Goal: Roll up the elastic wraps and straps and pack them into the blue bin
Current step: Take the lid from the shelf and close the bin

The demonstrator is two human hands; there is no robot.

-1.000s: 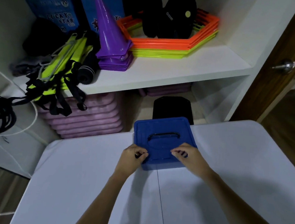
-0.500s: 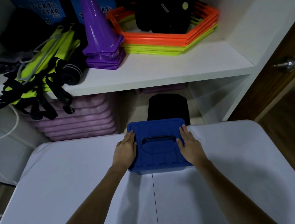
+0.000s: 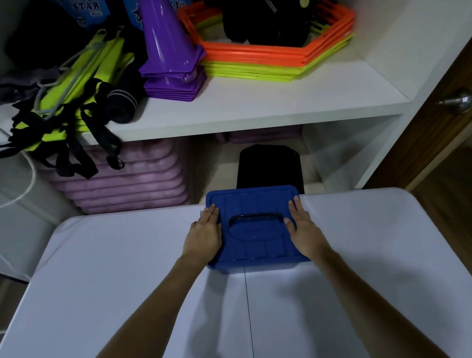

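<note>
Two bare hands lie flat on the lid of the blue plastic bin point(image 3: 255, 237), which sits at the far edge of the white folding table point(image 3: 364, 261), just in front of the shelving. The left hand point(image 3: 203, 233) rests along the lid's left edge with straight fingers pointing away, palm down; the right hand point(image 3: 304, 230) lies the same way along the right edge. Neither hand curls round anything: both are spread and pressing on the closed lid. Between them runs the bin's dark carry handle point(image 3: 257, 218), lying flat in its recess.

Beyond the table, on the white shelf point(image 3: 292, 104), a stack of purple plastic cones point(image 3: 168, 53) stands near the middle, with orange and lime hexagonal rings point(image 3: 268, 59) piled to its right and black pads resting inside them. To the left of the cones hangs a bundle of lime-yellow and black strapping point(image 3: 65, 98), its loops drooping over the shelf edge, with a rolled dark wrap point(image 3: 121, 103) beside it. Below the shelf lie stacked lilac foam pads point(image 3: 132, 181) and a black panel point(image 3: 270, 164) just behind the bin. A wooden door with a metal knob point(image 3: 461, 98) stands at far right.
</note>
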